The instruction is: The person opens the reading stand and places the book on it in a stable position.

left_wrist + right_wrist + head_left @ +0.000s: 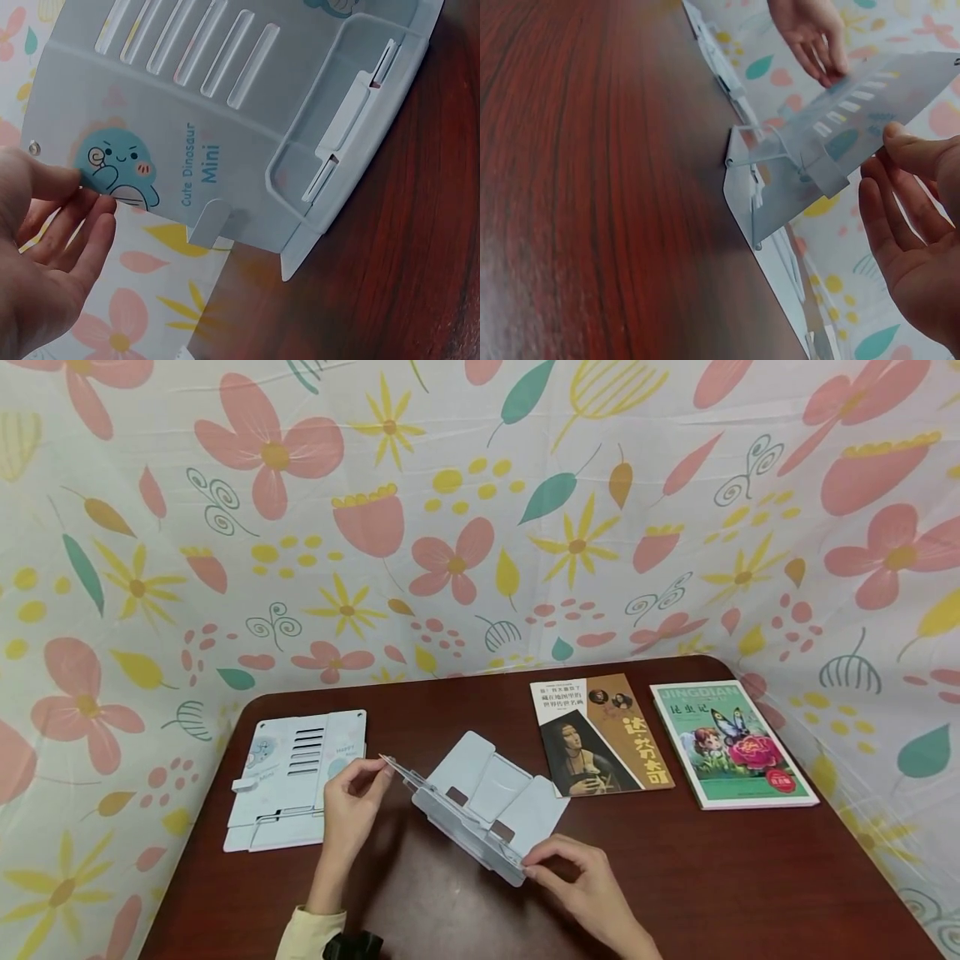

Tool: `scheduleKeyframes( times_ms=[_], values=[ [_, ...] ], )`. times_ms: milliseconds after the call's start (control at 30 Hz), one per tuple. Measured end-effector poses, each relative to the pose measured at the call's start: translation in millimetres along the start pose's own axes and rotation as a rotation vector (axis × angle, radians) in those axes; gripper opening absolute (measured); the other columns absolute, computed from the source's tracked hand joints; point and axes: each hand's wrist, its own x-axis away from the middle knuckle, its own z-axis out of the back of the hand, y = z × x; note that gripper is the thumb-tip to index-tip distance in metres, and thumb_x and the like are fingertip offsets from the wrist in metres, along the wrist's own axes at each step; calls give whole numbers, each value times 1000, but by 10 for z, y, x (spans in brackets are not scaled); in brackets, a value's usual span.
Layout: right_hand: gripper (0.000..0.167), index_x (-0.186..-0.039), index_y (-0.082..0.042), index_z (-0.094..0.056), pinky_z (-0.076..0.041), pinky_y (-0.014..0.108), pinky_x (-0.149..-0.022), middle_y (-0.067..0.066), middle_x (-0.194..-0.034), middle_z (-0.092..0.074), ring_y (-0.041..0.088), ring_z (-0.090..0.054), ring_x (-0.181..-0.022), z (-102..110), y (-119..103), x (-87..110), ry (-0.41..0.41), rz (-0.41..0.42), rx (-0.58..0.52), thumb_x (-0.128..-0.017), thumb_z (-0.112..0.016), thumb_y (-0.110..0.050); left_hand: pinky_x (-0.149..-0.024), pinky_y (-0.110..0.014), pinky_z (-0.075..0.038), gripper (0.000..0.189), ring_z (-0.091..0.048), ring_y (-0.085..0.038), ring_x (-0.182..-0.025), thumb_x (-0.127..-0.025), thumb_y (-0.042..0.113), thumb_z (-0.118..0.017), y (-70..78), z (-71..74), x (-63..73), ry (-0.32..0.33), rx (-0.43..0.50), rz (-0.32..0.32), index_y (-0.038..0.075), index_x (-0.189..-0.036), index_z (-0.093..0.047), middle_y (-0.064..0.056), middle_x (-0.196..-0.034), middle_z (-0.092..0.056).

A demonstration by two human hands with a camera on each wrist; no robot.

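A pale blue-grey book stand (480, 789) is held partly unfolded above the middle of the table, its back panels spread. In the left wrist view its front panel (172, 127) shows slots, a blue dinosaur and the words "Cute Dinosaur Mini". My left hand (352, 806) pinches one edge of that panel between thumb and fingers. On the opposite edge, my right hand (588, 877) pinches the stand; the right wrist view shows the thumb and fingers of this hand (922, 225) on the panel's rim, near a small clip (832, 176).
A second, similar book stand (288, 781) lies flat at the table's left. To the right are a brown-and-white book (600, 739) with a portrait and a green book (735, 743) with a butterfly. The dark red table (442, 918) backs onto a floral cloth (465, 635).
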Motion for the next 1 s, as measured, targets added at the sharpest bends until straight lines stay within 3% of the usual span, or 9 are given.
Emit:
scheduleKeyframes(
  times_ms=[167,267,433,500,633,867,1000],
  values=[
    [24,-96,-15,-74,-59,27,-66,5,-87,-74,8,-67,-80,-127,5,-24,5,32,-11,-84,-77,5,-80,-14,-56,14,-69,1,-86,-94,1,-68,-29,5,-9,-21,-14,18,-6,-106,-74,-23,-101,-74],
    [21,-96,-16,-74,-59,26,-68,6,-87,-74,7,-67,-82,-189,-22,-63,-11,30,-12,-85,-78,2,-81,-16,-57,23,-71,-1,-87,-101,7,-61,-69,-13,3,-42,4,21,-5,-118,-71,-26,-103,-73],
    [16,-96,-15,-73,-60,30,-68,8,-87,-72,5,-67,-82,-248,-82,-134,-44,22,-18,-87,-77,-2,-89,-23,-58,37,-73,-7,-93,-108,12,-49,3,-71,124,-128,62,46,-6,-140,-56,-31,-113,-70],
    [15,-95,-15,-73,-60,30,-67,7,-88,-72,4,-66,-81,-269,-96,-155,-54,4,-22,-87,-77,-4,-93,-26,-57,42,-71,-7,-99,-108,13,-47,47,-95,188,-178,79,46,-5,-146,-48,-31,-124,-65],
    [12,-93,-14,-72,-60,29,-64,5,-87,-72,3,-66,-78,-317,-117,-202,-55,-9,-20,-88,-78,-5,-98,-23,-54,48,-66,-6,-111,-108,12,-48,155,-149,306,-246,84,18,-1,-153,-39,-28,-145,-52],
    [10,-91,-11,-72,-60,29,-62,3,-85,-73,3,-69,-73,-498,-178,-260,0,-54,-7,-86,-79,-4,-108,-18,-44,66,-49,-38,-137,-100,2,-56,276,-233,483,-313,110,-92,1,-159,-26,-25,-159,-35],
    [14,-94,-13,-72,-62,30,-67,4,-88,-74,8,-71,-77,-590,-208,-260,-3,-40,20,-86,-78,-3,-113,-20,-39,80,-40,-42,-144,-96,4,-62,285,-257,548,-346,81,-131,6,-162,-17,-23,-164,-26]
  ],
)
